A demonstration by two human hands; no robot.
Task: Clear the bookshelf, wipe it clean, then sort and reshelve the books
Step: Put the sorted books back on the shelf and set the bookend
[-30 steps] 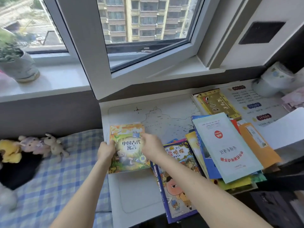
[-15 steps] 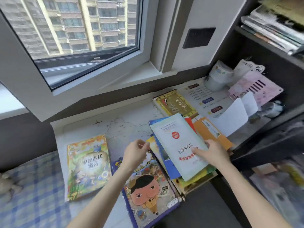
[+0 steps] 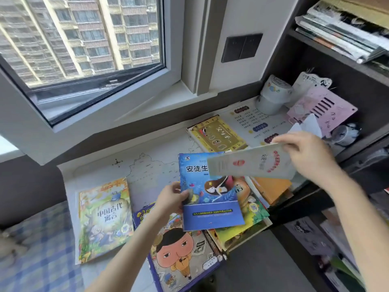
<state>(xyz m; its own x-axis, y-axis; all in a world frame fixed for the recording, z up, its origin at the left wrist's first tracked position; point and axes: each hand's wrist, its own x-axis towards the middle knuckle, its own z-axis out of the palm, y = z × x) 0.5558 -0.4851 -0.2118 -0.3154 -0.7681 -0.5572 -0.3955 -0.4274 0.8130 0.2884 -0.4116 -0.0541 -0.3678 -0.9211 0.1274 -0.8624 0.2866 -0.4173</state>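
Currently grips blue book (image 3: 212,207) with left hand (image 3: 168,200), thumb curled over cover's left edge; pinches pale booklet (image 3: 248,165) in right hand (image 3: 305,152), extending leftward from fingers, held above book pile (image 3: 256,209) lying below both hands.

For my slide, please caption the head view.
Right hand holds a pale booklet above the book pile; left hand grips a blue book by its edge.
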